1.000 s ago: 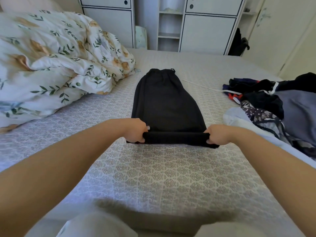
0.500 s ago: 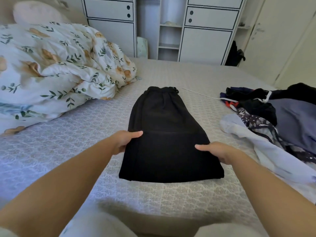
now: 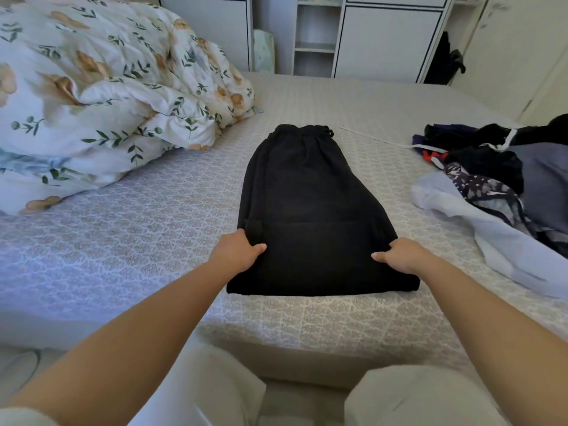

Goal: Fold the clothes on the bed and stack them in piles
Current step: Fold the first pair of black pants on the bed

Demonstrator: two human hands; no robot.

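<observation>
**Black garment half folded, long axis running away from both hands**

While I watch through the head camera, the black soft-knit garment with a gathered waistband (image 3: pixel 310 210) lies flat on the grey patterned bed (image 3: pixel 153 241), its long axis pointing straight away from the person, waistband at the far end, folded edge nearest; a seam-like line crosses it just beyond the hands, where I judge the turned-up hem ends. My left hand (image 3: pixel 238 252) rests on the near left corner, thumb lying on top of the cloth; my right hand (image 3: pixel 399 256) sits on the near right corner, thumb pointing inward; whether the other fingers pinch the edge or only press I cannot tell, since they are hidden. Both hands stand level, neither nearer the waistband; the next fold, I judge, runs forward along that axis. A heap of dark and pale unfolded clothes (image 3: pixel 498 186) waits to the right, well apart; a white floral duvet (image 3: pixel 101 96) is bunched on the left.
</observation>
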